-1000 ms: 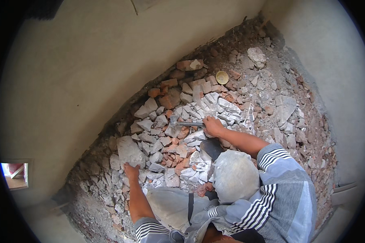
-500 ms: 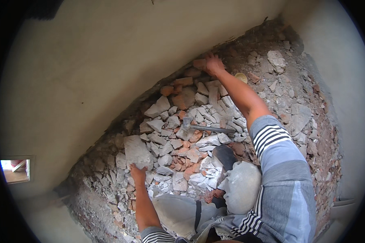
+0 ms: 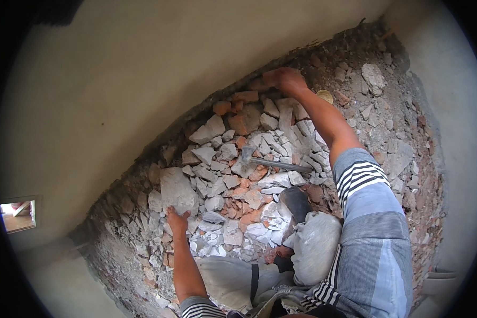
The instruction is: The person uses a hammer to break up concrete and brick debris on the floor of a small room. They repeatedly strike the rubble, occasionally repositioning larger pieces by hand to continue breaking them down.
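Observation:
My right hand (image 3: 286,80) reaches out to the base of the far wall, its fingers curled down over the rubble edge. What lies under those fingers is hidden; a brownish stone (image 3: 256,85) shows just left of them. At the left, my left hand (image 3: 177,216) touches the near edge of a large flat grey concrete slab (image 3: 179,191), thumb and fingers apart. Between my arms a hammer (image 3: 281,165) lies on the broken pieces, its head to the left and its handle to the right.
Grey concrete chunks and orange brick pieces (image 3: 239,125) cover the ground. A plain wall (image 3: 116,79) bounds the far side, another wall (image 3: 450,116) the right. A round yellowish thing (image 3: 325,96) lies beside my right forearm. My dark shoe (image 3: 296,204) rests among the rubble.
My right hand has closed over the spot where an orange brick piece showed beside its fingers, hiding it. My left hand stays at the slab's edge. The whole view has shifted slightly.

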`<state>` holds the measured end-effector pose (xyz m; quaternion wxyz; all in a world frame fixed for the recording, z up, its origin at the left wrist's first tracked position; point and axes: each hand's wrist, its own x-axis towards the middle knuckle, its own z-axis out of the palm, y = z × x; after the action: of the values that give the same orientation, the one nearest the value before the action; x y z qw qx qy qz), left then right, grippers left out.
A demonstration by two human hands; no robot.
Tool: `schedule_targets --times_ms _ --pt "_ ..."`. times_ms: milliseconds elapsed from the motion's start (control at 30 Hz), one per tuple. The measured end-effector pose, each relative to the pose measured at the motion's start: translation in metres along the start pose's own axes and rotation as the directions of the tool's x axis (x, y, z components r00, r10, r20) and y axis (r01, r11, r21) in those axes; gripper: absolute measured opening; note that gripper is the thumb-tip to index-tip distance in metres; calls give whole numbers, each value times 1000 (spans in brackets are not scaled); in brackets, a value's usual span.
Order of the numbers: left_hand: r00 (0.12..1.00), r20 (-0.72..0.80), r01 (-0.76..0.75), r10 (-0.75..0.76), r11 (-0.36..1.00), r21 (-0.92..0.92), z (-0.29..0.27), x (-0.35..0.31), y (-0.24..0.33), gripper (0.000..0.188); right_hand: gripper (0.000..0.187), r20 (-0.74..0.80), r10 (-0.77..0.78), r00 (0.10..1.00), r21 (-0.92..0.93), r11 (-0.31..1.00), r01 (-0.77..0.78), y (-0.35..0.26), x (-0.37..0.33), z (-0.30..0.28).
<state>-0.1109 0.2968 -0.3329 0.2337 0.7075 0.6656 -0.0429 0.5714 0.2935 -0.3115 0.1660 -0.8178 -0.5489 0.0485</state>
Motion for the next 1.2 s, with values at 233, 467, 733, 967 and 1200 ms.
schedule_targets --times_ms 233,467,733,967,1200 --pt "999 -7 34 -34 998 -44 -1 -3 4 92 35 -106 -105 989 -152 984 88 17 -54 18" --pt "998 46 35 -35 999 7 -6 5 5 95 35 -16 -202 979 -103 974 200 -19 -45 51" --pt "998 45 48 -48 999 -2 -13 2 13 94 30 -133 -134 982 18 990 138 -11 -50 35" --pt "999 41 9 -13 995 98 -12 3 13 93 34 -122 -154 980 240 954 180 -90 -98 37" --pt "997 73 30 -37 994 101 -8 7 -3 94 38 290 -116 950 260 965 38 -123 -284 -12"
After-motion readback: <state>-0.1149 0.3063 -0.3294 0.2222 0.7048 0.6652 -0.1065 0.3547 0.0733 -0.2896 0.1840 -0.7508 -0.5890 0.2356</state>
